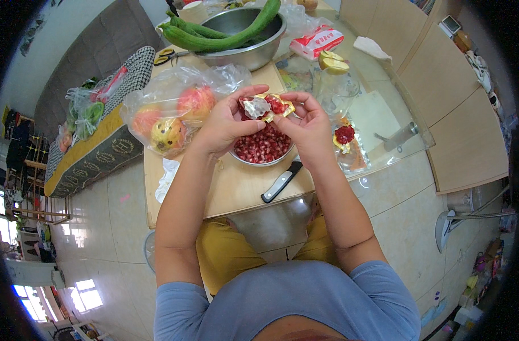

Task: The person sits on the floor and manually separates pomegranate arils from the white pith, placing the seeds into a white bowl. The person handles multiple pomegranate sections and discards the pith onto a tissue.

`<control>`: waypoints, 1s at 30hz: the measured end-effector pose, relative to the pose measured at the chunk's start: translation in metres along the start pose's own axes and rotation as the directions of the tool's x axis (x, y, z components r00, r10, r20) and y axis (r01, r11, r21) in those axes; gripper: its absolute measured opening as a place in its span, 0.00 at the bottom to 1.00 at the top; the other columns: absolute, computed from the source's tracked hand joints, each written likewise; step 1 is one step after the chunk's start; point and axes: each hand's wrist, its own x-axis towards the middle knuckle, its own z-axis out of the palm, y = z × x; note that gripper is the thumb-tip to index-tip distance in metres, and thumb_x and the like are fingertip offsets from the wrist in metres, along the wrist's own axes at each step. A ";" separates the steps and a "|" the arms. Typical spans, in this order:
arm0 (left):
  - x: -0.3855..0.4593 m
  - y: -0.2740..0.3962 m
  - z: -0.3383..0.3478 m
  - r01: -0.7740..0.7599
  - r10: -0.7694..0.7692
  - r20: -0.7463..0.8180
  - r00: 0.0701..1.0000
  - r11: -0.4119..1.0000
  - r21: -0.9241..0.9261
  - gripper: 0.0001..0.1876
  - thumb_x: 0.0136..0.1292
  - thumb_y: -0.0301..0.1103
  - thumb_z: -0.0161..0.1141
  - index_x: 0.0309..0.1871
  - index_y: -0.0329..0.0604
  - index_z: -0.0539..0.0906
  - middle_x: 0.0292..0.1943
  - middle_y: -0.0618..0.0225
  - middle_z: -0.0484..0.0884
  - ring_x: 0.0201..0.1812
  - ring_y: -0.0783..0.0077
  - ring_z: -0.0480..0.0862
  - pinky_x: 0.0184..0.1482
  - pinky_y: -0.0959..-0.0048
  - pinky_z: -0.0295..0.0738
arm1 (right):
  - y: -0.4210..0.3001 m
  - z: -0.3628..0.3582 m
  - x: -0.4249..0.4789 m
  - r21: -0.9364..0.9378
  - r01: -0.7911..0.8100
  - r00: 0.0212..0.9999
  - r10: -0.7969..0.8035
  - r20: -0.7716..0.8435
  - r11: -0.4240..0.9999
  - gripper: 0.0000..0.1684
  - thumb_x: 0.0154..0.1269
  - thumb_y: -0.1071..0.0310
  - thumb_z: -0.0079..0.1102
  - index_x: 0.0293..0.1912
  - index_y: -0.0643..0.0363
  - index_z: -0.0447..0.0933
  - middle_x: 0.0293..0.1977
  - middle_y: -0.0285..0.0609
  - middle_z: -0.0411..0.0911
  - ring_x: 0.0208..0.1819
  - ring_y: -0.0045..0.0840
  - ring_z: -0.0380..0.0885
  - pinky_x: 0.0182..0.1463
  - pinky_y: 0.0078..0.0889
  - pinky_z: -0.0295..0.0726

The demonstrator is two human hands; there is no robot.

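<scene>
Between both hands, above a metal-rimmed bowl (259, 163) full of loose pomegranate seeds (263, 145), is a piece of pomegranate (280, 105) with yellow rind, red seeds and whitish membrane. My left hand (230, 117) grips its left side, thumb at the lower edge. My right hand (306, 123) holds its right side with thumb and fingers. A knife with a black and silver handle (281, 181) lies on the wooden board (229, 192) at the bowl's lower right; its blade is mostly hidden. Another pomegranate piece (344, 134) rests right of my right hand.
A clear plastic bag (191, 76) with several pomegranates (196, 101) lies at the left. Behind stand a steel bowl (259, 59) with long green gourds (225, 42) and, beside it, scissors (164, 56). A glass jug (336, 93), rind pieces (332, 63) and a tissue pack (316, 41) are at the right.
</scene>
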 end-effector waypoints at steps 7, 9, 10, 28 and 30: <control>-0.002 0.007 0.004 -0.012 0.013 -0.004 1.000 0.980 0.199 0.37 0.44 0.19 0.67 0.62 0.36 0.65 0.51 0.65 0.74 0.51 0.74 0.75 0.56 0.75 0.71 | -0.003 0.000 -0.001 0.052 -0.042 0.999 0.043 -0.017 0.998 0.21 0.53 0.84 0.58 0.48 0.65 0.66 0.46 0.46 0.74 0.47 0.25 0.77 0.50 0.22 0.78; -0.004 0.008 0.005 -0.042 0.050 -0.014 0.999 0.936 0.350 0.38 0.44 0.21 0.68 0.62 0.37 0.65 0.52 0.65 0.72 0.52 0.73 0.74 0.57 0.74 0.70 | -0.003 0.001 -0.001 0.052 -0.037 0.999 0.039 -0.022 0.998 0.21 0.53 0.84 0.58 0.48 0.65 0.66 0.46 0.46 0.74 0.47 0.25 0.77 0.50 0.21 0.78; -0.004 0.009 0.006 -0.076 0.094 -0.018 0.995 0.890 0.450 0.38 0.43 0.22 0.69 0.62 0.37 0.64 0.52 0.65 0.72 0.53 0.73 0.74 0.57 0.73 0.69 | -0.003 0.001 -0.001 0.047 -0.042 0.999 0.044 -0.028 0.998 0.22 0.53 0.84 0.57 0.48 0.65 0.66 0.46 0.46 0.74 0.47 0.25 0.77 0.49 0.21 0.78; -0.021 0.009 0.035 -0.216 0.552 0.158 0.818 0.041 0.975 0.31 0.43 0.27 0.68 0.54 0.38 0.71 0.52 0.54 0.73 0.52 0.52 0.74 0.55 0.64 0.68 | -0.012 0.008 -0.008 -0.417 0.141 0.981 -0.183 -0.061 0.898 0.18 0.54 0.84 0.56 0.47 0.66 0.70 0.43 0.43 0.77 0.39 0.19 0.79 0.42 0.17 0.80; -0.020 0.004 0.036 -0.177 0.555 0.142 0.820 0.010 0.984 0.29 0.44 0.27 0.67 0.53 0.38 0.72 0.51 0.55 0.74 0.52 0.52 0.74 0.55 0.64 0.69 | -0.013 0.009 -0.009 -0.454 0.168 0.977 -0.209 -0.041 0.875 0.18 0.54 0.84 0.56 0.47 0.66 0.71 0.42 0.42 0.78 0.38 0.18 0.80 0.41 0.17 0.80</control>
